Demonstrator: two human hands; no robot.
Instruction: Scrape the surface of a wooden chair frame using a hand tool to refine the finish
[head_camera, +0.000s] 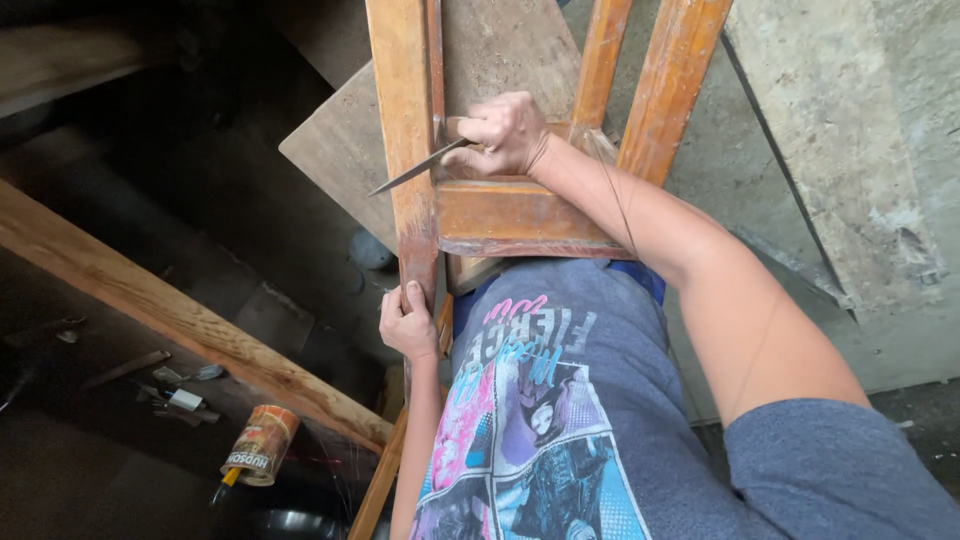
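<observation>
Dim workshop floor (120, 480) down on the left, dark and cluttered. A long wooden beam (190, 330) slants across it. Below the beam, a can (258, 445) lies on its side, small scraps (170, 395) scattered near it. Over on the right, rough grey slabs (840, 150) catch the daylight. A flat board (340, 150) sits up top.

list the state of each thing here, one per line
right hand: closed on the blade's handle
blade: held flat across the frame rail, tip pointing left
left hand: gripping the frame's left rail
wooden frame: propped against the person's body, finish worn and patchy
can: lying on its side on the floor
beam: running slantwise past the frame
</observation>
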